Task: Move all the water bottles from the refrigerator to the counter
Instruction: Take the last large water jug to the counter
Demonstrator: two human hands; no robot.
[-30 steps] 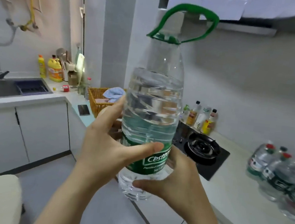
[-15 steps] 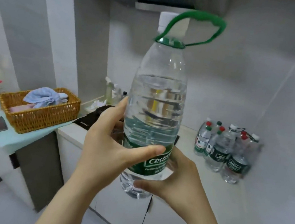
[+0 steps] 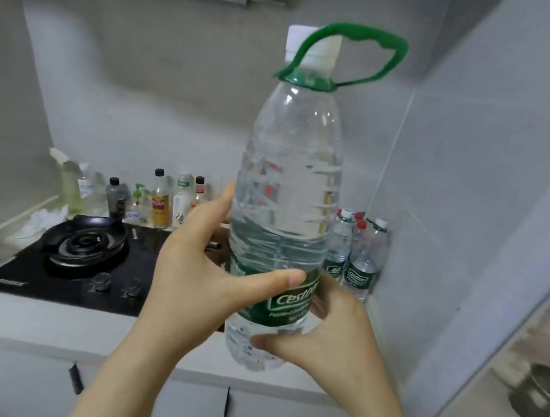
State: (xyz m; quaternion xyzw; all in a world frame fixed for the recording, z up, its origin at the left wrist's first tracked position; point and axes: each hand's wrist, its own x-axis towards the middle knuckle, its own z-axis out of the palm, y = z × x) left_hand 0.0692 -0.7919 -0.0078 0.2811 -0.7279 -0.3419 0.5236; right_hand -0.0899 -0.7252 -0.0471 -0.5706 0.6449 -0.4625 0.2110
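One large clear plastic water bottle with a white cap, green loop handle and green label (image 3: 285, 192) is held upright in the air, just right of the black glass gas hob (image 3: 64, 273). The left hand (image 3: 197, 278) grips its waist, thumb across the label. The right hand (image 3: 330, 338) clasps it lower down. At least three smaller clear water bottles (image 3: 363, 263) stand on the white counter (image 3: 31, 321) farther right of the hob, partly hidden. About seven small condiment bottles (image 3: 159, 202) line up behind the hob, which has one burner and two knobs.
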